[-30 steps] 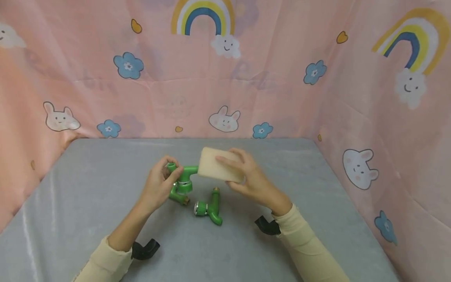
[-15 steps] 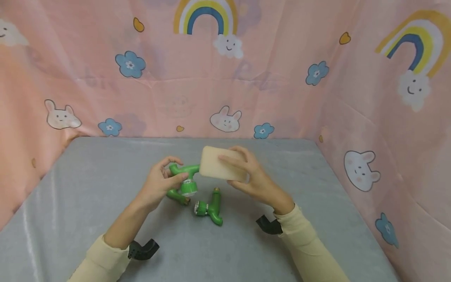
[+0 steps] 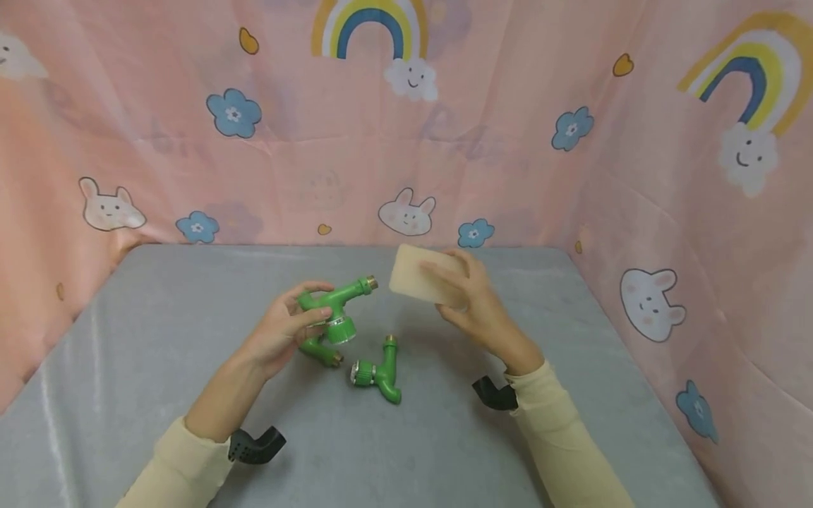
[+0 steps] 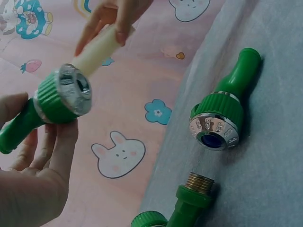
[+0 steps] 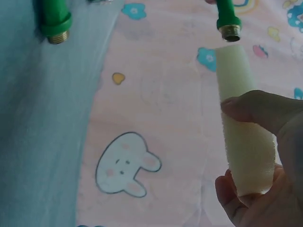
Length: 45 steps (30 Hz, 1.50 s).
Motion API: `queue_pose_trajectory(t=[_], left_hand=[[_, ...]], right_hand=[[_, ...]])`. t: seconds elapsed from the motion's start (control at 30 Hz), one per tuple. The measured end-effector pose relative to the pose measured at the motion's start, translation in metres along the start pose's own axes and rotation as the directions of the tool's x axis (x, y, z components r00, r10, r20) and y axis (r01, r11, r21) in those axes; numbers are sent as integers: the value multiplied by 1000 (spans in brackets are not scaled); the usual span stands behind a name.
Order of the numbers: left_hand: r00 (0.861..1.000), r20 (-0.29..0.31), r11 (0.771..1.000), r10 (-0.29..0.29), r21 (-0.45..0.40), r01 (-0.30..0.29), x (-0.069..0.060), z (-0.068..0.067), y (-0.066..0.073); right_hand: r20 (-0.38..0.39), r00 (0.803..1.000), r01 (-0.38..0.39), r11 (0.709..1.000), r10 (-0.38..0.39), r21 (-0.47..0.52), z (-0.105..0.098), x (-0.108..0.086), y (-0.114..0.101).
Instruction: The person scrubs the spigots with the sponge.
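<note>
My left hand (image 3: 279, 331) holds a green faucet (image 3: 339, 300) above the table, its brass threaded end pointing up and right, its ridged knob below. In the left wrist view the knob (image 4: 59, 97) of that faucet shows a silver cap. My right hand (image 3: 473, 300) grips a cream sponge block (image 3: 422, 275) between thumb and fingers. A small gap parts the sponge from the threaded end (image 5: 231, 32) in the right wrist view. Below the hands, a second green faucet (image 3: 384, 374) lies on the table. Another green faucet (image 3: 320, 351) lies partly hidden under the left hand.
A grey cloth covers the table (image 3: 406, 451). Pink printed curtains (image 3: 286, 162) rise behind it and at both sides. A black curved piece sticks out at each sleeve, one by the left cuff (image 3: 257, 446), one by the right cuff (image 3: 494, 393).
The sponge has moved right and slightly up, away from the held faucet, baring its brass end. The left hand has turned the faucet so that this end tilts upward.
</note>
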<state>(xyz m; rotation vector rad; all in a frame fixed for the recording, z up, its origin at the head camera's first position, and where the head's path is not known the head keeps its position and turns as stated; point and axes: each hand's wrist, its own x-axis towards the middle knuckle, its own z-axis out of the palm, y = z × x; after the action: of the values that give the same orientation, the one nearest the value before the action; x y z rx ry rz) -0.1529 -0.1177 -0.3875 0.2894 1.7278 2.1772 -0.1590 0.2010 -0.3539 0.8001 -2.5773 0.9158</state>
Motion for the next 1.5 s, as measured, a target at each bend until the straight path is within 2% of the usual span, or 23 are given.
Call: queue_pose_trajectory(t=[0.1,0.3,0.47,0.57,0.63,0.83,0.97,1.1,1.2,1.3,1.4,1.5], left_hand=[[1000,7,999,2,41,-2,-2,1,-2],[998,17,988,59,143,-61,-4,7,-8],[992,84,990,93,97,-101,-6,9,-8],[981,136,988,135,59,-145,-6,9,-7],[973,151,982,172,54,-182,-5,10,-5],[951,108,951,289,78,-298,-7,17,-4],[937,141,939,320,87,-334,-9,25,-4],[926,154,923,344,127,-364,-9,32,-6],[920,144,899,365,200,-389,-9,36,-8],[922,114,876,369,288,-386,-9,39,-9],[924,82,845,375,381,-376,-8,41,-11],[920,59,804,388,467,-369,-9,41,-12]], right_hand=[[-10,1000,25,999,-24,32,1,-3,-4],[80,993,81,993,-88,90,13,-7,-16],[103,989,95,993,-102,74,22,-6,-17],[89,991,96,993,-102,71,23,-4,-19],[86,990,105,993,-110,62,22,-3,-21],[98,985,144,989,-140,-41,26,-2,-28],[124,981,161,984,-151,-77,37,-3,-33],[107,987,123,991,-118,-43,46,-5,-34],[85,991,110,992,-105,-55,48,-7,-36],[92,989,126,987,-117,-100,49,-8,-39],[101,986,147,978,-133,-145,49,-8,-42],[115,983,162,972,-143,-170,50,-9,-44]])
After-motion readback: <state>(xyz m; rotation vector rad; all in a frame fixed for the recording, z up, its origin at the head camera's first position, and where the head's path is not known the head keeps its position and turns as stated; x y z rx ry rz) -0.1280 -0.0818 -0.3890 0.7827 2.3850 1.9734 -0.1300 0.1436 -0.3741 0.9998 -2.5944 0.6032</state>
